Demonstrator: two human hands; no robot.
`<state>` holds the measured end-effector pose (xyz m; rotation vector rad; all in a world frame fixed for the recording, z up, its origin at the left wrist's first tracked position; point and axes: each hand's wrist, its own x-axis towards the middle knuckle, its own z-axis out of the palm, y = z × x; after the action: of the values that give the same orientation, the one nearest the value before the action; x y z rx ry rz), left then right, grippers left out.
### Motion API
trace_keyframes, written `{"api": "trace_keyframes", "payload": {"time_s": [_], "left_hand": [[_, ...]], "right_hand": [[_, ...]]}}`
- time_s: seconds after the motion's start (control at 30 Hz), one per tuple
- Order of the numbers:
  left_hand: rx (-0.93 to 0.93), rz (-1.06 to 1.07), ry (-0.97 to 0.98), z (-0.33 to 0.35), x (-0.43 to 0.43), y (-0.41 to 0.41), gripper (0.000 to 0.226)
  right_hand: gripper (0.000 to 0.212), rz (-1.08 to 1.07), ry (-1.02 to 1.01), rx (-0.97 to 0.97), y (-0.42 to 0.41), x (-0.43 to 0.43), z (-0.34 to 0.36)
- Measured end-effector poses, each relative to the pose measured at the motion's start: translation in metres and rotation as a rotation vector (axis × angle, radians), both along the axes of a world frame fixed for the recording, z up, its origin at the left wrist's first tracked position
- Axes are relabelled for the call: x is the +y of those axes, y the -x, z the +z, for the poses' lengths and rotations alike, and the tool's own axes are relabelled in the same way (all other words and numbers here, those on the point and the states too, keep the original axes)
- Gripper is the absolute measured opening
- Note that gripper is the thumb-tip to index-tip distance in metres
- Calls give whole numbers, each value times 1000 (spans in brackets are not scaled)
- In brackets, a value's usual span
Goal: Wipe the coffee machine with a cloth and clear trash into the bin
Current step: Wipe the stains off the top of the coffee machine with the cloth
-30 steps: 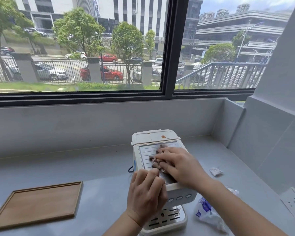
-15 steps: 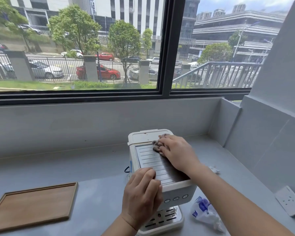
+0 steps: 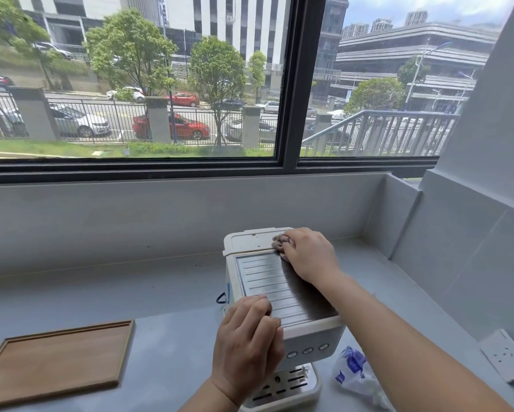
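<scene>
A small white coffee machine (image 3: 261,281) with a ribbed metal top stands on the grey counter. My right hand (image 3: 307,255) presses a bunched grey-brown cloth (image 3: 280,242) against the machine's back lid, at the far edge of the metal plate. My left hand (image 3: 248,343) grips the machine's near left corner and holds it steady. A crumpled clear plastic wrapper with blue print (image 3: 355,371) lies on the counter just right of the machine's base.
A wooden tray (image 3: 56,359) lies flat at the near left. A white wall socket (image 3: 506,356) sits on the right wall. Grey walls close the counter (image 3: 131,289) at the back and right, under a wide window. No bin is in view.
My right hand has slid the cloth from the middle of the metal top back to the rear lid. My left hand stays on the front corner.
</scene>
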<state>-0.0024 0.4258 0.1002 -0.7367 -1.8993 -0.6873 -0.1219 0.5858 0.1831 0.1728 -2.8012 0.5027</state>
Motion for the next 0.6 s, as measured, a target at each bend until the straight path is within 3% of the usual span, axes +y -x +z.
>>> {"api": "trace_keyframes", "payload": {"time_s": [0.2,0.4,0.6], "left_hand": [[3,14,-5,-4,1,1,17],[1,23,-9,-1,0,0,23],[27,12,-37,-4,1,3,15]], "right_hand": [[18,276,48,56,-13,-3,-6],[27,-21,24,-81,27,-11,9],[18,363,61,88,-11,-19,-10]]}}
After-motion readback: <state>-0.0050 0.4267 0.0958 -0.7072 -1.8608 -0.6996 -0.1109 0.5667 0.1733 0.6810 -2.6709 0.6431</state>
